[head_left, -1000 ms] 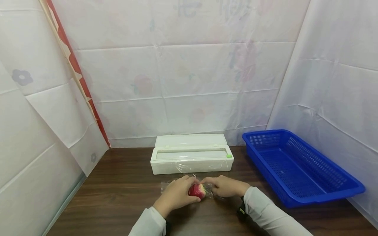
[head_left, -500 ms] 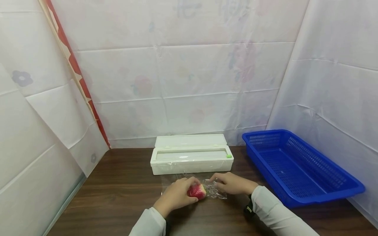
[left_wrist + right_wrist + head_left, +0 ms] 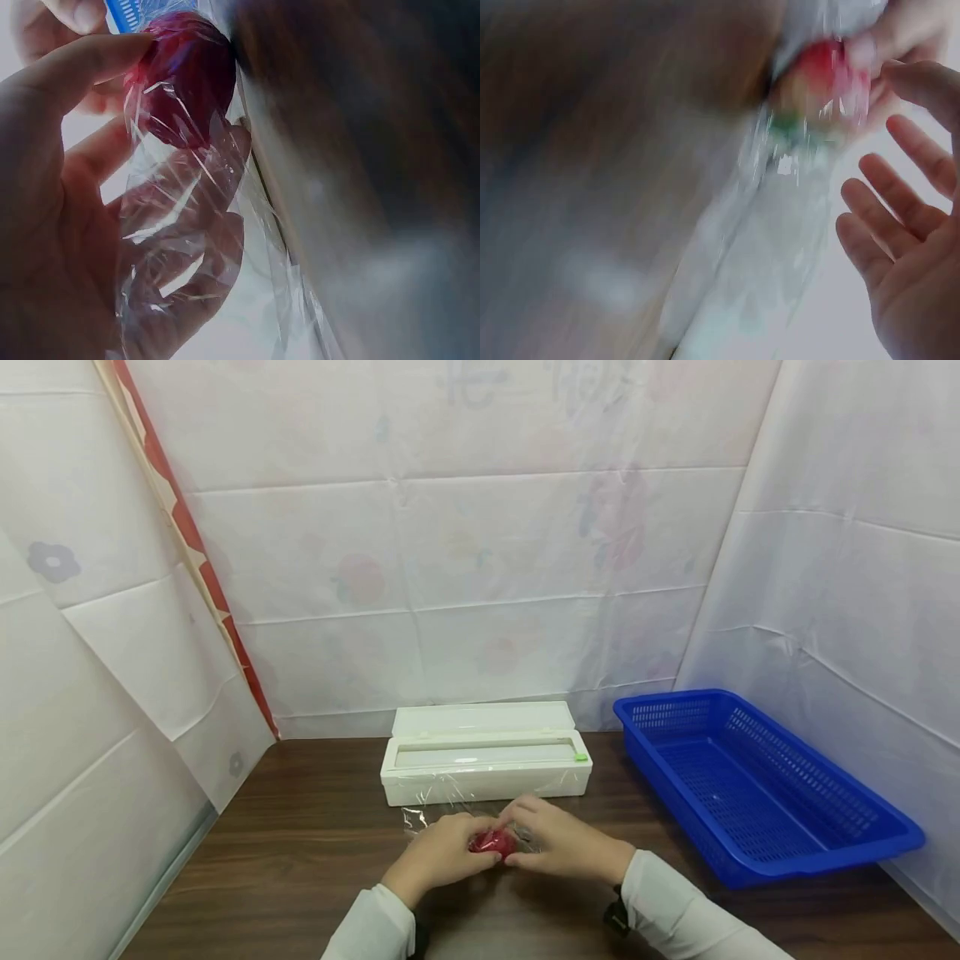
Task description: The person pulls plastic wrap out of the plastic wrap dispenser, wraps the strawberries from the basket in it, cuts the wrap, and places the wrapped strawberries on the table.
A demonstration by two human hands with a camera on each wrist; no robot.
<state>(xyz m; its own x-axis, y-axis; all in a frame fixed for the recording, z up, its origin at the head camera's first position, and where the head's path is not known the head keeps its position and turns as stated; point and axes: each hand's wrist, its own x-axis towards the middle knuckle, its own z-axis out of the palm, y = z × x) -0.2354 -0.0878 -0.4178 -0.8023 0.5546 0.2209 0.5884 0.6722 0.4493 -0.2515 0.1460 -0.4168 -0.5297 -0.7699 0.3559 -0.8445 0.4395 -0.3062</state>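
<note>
Clear cling film is wrapped around a small red fruit [image 3: 492, 842], apple-like, with a pale yellow end and a bit of green in the right wrist view. My left hand [image 3: 444, 853] holds it from the left, thumb and fingers around it through the film [image 3: 161, 247]. My right hand [image 3: 558, 841] is close against the fruit's right side. In the right wrist view, its fingers [image 3: 889, 221] are spread and relaxed, with the thumb near the fruit. Whether it touches the fruit is unclear. Film stretches from the fruit toward the white cling film dispenser [image 3: 487, 785].
The dispenser stands behind the hands with its lid [image 3: 483, 718] raised and a small green slider [image 3: 581, 757] at its right end. A blue plastic basket [image 3: 825, 866] sits on the right of the dark wooden table [image 3: 300, 860]. White sheets hang around the table.
My right hand first moved right along the film, then came back left against the fruit. My left hand stays on the fruit, whose pale end no longer shows in the head view.
</note>
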